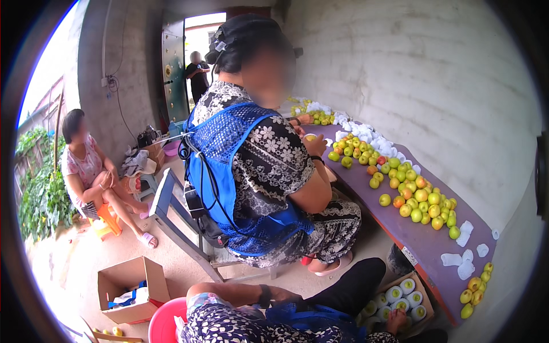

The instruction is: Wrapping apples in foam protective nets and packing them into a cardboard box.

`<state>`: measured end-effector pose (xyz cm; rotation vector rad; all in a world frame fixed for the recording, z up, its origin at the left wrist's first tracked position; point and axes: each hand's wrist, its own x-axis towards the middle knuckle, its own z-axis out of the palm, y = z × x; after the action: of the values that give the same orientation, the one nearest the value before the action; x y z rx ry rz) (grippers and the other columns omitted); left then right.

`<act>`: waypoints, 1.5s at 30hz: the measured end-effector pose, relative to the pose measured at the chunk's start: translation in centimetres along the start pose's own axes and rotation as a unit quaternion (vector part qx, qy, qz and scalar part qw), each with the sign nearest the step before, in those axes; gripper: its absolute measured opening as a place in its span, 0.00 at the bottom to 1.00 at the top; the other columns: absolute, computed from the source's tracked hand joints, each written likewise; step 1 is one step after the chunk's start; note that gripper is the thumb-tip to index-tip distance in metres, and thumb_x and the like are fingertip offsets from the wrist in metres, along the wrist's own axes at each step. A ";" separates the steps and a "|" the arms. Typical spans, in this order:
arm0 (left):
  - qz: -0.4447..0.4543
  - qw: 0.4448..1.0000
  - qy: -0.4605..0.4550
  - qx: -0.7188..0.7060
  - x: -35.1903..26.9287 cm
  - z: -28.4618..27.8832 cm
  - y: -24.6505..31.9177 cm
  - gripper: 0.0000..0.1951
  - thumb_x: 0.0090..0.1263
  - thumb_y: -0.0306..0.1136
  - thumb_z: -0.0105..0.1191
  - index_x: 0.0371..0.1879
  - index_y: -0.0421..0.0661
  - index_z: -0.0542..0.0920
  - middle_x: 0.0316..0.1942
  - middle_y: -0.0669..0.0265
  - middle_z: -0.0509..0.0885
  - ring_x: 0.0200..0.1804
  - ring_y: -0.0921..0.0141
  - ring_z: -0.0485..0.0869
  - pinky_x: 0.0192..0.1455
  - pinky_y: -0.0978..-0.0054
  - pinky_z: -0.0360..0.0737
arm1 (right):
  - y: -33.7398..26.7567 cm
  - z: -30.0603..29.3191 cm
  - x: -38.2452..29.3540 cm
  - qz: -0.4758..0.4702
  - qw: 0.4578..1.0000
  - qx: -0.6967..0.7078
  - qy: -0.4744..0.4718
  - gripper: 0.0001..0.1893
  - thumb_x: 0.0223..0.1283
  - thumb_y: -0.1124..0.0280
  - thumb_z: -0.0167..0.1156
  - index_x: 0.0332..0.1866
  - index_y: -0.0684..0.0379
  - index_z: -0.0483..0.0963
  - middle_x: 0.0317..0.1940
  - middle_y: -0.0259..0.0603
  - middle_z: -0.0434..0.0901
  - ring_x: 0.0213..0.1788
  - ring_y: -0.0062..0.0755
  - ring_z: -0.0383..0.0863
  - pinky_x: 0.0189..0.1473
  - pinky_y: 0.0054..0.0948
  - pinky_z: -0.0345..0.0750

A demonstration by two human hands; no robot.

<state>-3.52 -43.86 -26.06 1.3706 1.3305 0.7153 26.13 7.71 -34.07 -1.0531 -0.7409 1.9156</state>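
Observation:
My right hand (395, 320) is down at the cardboard box of apples (429, 296) by the table leg, its fingers against the apples in white foam nets (393, 294). Whether it grips one is unclear. My left hand (285, 294) rests low over my lap, below a dark wristband (265, 296), its fingers partly hidden. Beside me stands the purple-topped table (364, 201), with a long heap of loose yellow-green and reddish apples (422, 195). Empty foam nets (465, 268) lie at its near end, by a small group of apples (476, 287).
A co-worker in a blue mesh vest (214, 171) sits ahead on a wooden chair (171, 210), holding an apple (310, 137). Another person (88, 171) sits at left on an orange stool (107, 221). Near me are an open carton (133, 287) and a pink basin (165, 323).

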 end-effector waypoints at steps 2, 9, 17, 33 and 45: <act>0.000 1.000 0.002 -0.004 0.8 -0.3 0.6 0.20 0.67 0.35 0.48 0.55 0.37 0.75 0.47 0.58 0.78 0.50 0.67 0.76 0.55 0.70 0.72 | -0.9 1.2 -2.2 -0.001 1.000 -0.025 0.009 0.13 0.57 0.69 0.57 0.47 0.43 0.71 0.37 0.27 0.74 0.38 0.22 0.74 0.41 0.30 0.76; -0.003 1.000 0.017 -0.020 1.8 0.5 0.6 0.20 0.67 0.35 0.47 0.55 0.37 0.75 0.47 0.57 0.78 0.51 0.67 0.76 0.55 0.69 0.71 | -0.7 3.7 -4.8 0.012 1.000 -0.013 0.009 0.13 0.57 0.70 0.57 0.47 0.43 0.71 0.35 0.26 0.74 0.36 0.21 0.74 0.38 0.29 0.77; 0.019 1.000 -0.001 -0.007 5.1 -2.6 4.4 0.20 0.67 0.35 0.47 0.55 0.38 0.74 0.48 0.57 0.78 0.52 0.66 0.75 0.56 0.69 0.71 | 0.6 -3.1 3.9 -0.012 1.000 -0.011 -0.020 0.12 0.59 0.70 0.55 0.48 0.44 0.71 0.34 0.26 0.75 0.36 0.21 0.75 0.37 0.30 0.77; 0.013 0.999 0.025 -0.023 -0.9 1.8 2.6 0.20 0.68 0.35 0.47 0.56 0.38 0.74 0.49 0.56 0.77 0.53 0.65 0.75 0.57 0.69 0.70 | -1.3 4.8 -7.6 -0.008 1.000 0.013 -0.023 0.11 0.59 0.69 0.55 0.47 0.42 0.71 0.33 0.25 0.74 0.35 0.20 0.74 0.36 0.29 0.76; 0.026 0.999 0.015 -0.016 -0.4 0.9 3.7 0.20 0.68 0.35 0.46 0.57 0.39 0.74 0.50 0.55 0.77 0.54 0.65 0.74 0.59 0.68 0.69 | 1.2 -1.5 1.7 -0.013 0.999 -0.007 -0.039 0.11 0.59 0.69 0.55 0.46 0.43 0.70 0.32 0.25 0.74 0.34 0.20 0.74 0.36 0.28 0.75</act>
<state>-1.61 -43.89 -22.71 1.3781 1.3065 0.7916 26.44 8.74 -36.36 -0.9768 -0.8089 1.9418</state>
